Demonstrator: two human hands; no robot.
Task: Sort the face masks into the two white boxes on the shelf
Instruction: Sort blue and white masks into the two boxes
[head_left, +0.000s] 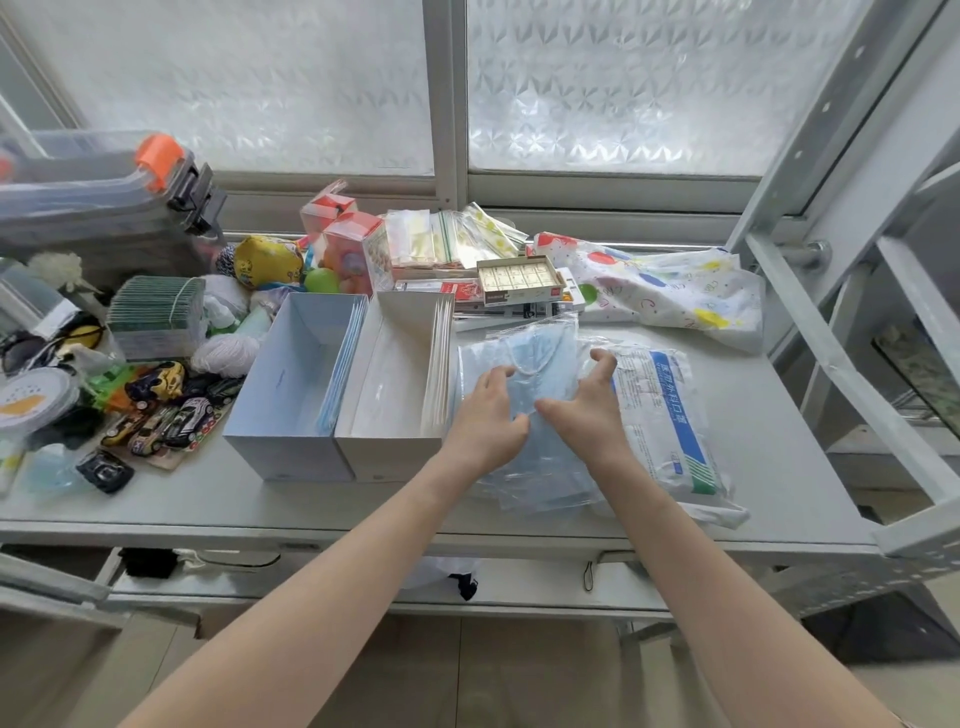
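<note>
On the grey metal shelf (769, 457), just right of the two open white cardboard boxes, a loose pile of pale blue face masks in clear plastic sleeves (540, 364) is spread flat. Both hands are laid on this pile side by side: the left hand (491, 415) and the right hand (589, 410) are held with fingers curled and parted, thumbs nearly touching; whether a sleeve is actually pinched cannot be told.

The masks are judged to be very light, soft and floppy, and the glossy sleeves are likely to slide over one another. A single sleeve would best be taken at an edge or corner, so that only one is lifted.

A thin stack of blue masks is stood against the right wall of the left white box (291, 384); pale sleeved masks are stood likewise in the right white box (395, 384).

A white printed pack with a blue stripe (670, 415) lies touching the pile's right side; its contents cannot be made out. The count of masks in the pile is obscured by overlapping plastic and by the hands.
</note>
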